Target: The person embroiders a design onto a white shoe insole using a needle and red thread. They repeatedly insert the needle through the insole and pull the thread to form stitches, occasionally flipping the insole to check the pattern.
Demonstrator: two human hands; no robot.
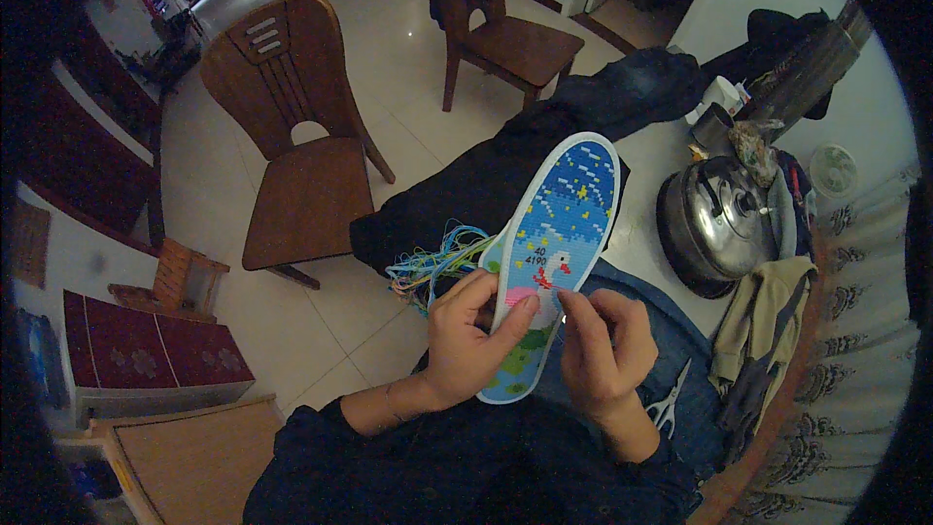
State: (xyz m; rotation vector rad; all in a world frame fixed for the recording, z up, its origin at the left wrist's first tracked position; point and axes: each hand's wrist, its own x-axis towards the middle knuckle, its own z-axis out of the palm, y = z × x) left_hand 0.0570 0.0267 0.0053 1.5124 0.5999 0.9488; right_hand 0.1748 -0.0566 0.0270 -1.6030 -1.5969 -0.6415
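My left hand holds a cross-stitch insole by its edge, thumb on the printed face and fingers behind. The insole is tilted, its broad end pointing away from me. It has a white border, a blue upper part with yellow and white marks, a white bird, a pink patch and green leaves. My right hand pinches thumb and forefinger at the insole's right edge, by the bird. A thin needle or thread seems to be between them, too small to tell which. A bundle of coloured embroidery threads hangs out at the left.
White-handled scissors lie on blue denim cloth to the right. On the table stand a lidded steel pot and a metal cup. An olive garment lies near the curtain. Wooden chairs stand ahead.
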